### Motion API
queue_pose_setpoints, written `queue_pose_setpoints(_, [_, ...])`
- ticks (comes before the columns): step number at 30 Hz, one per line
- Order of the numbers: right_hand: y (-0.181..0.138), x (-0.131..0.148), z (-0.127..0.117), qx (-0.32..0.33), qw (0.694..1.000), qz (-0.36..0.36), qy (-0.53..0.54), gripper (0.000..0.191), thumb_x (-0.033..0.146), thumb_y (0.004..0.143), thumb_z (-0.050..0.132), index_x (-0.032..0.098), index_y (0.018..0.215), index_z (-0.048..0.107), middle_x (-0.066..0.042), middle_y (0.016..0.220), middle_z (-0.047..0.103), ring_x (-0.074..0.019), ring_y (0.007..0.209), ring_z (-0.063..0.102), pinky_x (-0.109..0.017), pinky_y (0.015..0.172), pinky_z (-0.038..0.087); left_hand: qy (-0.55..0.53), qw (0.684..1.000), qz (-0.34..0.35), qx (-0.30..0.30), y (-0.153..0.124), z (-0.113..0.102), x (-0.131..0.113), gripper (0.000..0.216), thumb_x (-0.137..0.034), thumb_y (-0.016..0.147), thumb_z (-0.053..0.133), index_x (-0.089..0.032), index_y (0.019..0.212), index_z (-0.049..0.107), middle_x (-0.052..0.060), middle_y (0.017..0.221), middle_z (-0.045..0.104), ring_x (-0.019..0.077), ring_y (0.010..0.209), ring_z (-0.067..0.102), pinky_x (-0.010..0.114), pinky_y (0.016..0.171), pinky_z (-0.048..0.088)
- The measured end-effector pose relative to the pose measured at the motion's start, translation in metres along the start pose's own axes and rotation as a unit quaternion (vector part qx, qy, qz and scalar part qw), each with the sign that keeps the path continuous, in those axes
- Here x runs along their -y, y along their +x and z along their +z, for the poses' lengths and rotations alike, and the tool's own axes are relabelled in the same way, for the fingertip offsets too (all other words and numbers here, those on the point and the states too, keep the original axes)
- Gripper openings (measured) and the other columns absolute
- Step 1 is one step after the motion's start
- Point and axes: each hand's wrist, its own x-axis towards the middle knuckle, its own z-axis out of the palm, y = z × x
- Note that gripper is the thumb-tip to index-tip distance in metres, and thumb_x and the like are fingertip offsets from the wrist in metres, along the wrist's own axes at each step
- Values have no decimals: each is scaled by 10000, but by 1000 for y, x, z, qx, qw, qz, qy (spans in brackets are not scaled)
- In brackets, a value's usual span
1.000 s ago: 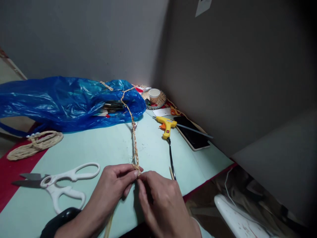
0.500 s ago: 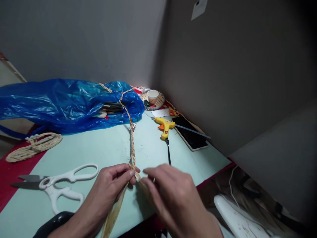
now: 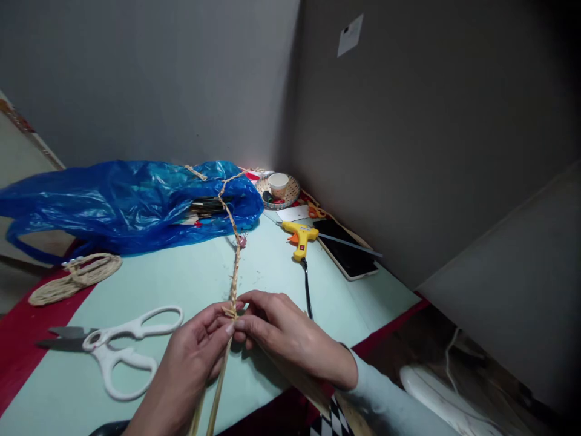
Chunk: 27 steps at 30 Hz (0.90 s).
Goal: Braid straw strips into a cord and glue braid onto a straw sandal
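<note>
A thin braided cord of dried straw-coloured fibre (image 3: pixel 236 266) runs from the blue bag down across the table to my hands. My left hand (image 3: pixel 193 348) pinches the near end of the braid between thumb and fingers. Close against it, my right hand (image 3: pixel 281 333) pinches the same spot from the right, its thumb tip beside the left thumb. Loose flat fibre strands (image 3: pixel 219 387) hang from the pinched end toward me, some passing beneath my right hand. White-handled scissors (image 3: pixel 113 342) lie partly open to the left of my left hand.
A blue plastic bag (image 3: pixel 113 206) lies at the back left, a coiled cord (image 3: pixel 77 278) before it. Toward the right are a yellow glue gun (image 3: pixel 299 236), a phone (image 3: pixel 347 248) and a woven tray (image 3: pixel 293 192) holding a cup (image 3: pixel 278 184). A white stool-like object (image 3: pixel 436 390) stands lower right.
My right hand has moved left and closed on the braid's end beside my left hand. The strands there have shifted. The camera view has tilted slightly.
</note>
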Motion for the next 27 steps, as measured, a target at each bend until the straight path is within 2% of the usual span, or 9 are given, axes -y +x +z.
queue_pose_setpoints(2, [2,-7,-1,16,999,16,29,166,291,946,530,151,942,619,-37,810,675,-133,696,619,-224,663,467,-3,1000,13,6,1,-1,2,388,-350,770,734,-190,1063,537,-1,777,722,147,716,652,222,666,471])
queue_pose_setpoints(4, [3,-13,0,44,997,35,59,193,299,946,516,150,893,626,-23,782,650,-115,624,590,-216,616,457,7,1000,24,2,1,-1,4,440,-350,773,728,-201,1110,487,-23,732,706,121,612,621,190,551,414])
queue_pose_setpoints(6, [4,-15,1,52,997,35,39,209,281,948,501,153,838,624,4,716,612,-93,553,540,-210,586,431,32,999,39,-8,1,-3,7,458,-349,785,710,-215,1140,453,-40,690,688,113,570,598,179,492,347])
queue_pose_setpoints(8, [3,-13,2,26,999,11,-27,194,239,943,506,159,807,619,15,692,609,-96,585,529,-210,611,407,65,996,53,-15,1,-4,9,435,-350,807,680,-232,1149,438,-38,692,689,141,654,635,197,529,370])
queue_pose_setpoints(10, [2,-10,4,-7,996,-13,-83,180,197,933,515,161,792,621,4,732,647,-113,676,552,-217,663,396,103,992,69,-21,-1,-6,9,399,-363,838,639,-246,1156,429,-23,729,710,176,782,666,237,641,431])
queue_pose_setpoints(13, [1,-7,8,-30,993,-15,-111,195,182,930,507,164,777,627,-4,762,673,-123,708,561,-228,678,381,186,979,82,-35,-5,-8,9,360,-411,876,575,-267,1166,417,-6,803,740,198,814,676,287,731,455])
queue_pose_setpoints(20, [2,-12,13,-61,995,-13,-75,179,233,914,543,159,773,625,13,686,613,-112,636,503,-227,615,343,405,899,146,-78,-15,-5,5,230,-424,927,437,-299,1120,432,-13,852,764,193,685,672,297,669,440])
queue_pose_setpoints(23, [3,-13,13,-58,998,12,-25,159,226,878,572,156,741,610,20,654,571,-107,610,474,-223,576,325,422,888,164,-79,-18,-1,1,217,-414,932,426,-301,1116,430,-23,843,767,188,678,664,287,654,437])
queue_pose_setpoints(27, [4,-13,13,-59,998,29,17,162,221,868,558,158,723,593,16,624,573,-105,573,476,-218,548,331,422,888,152,-99,-20,-5,-6,225,-440,920,452,-298,1095,459,-45,777,750,184,670,658,278,670,449])
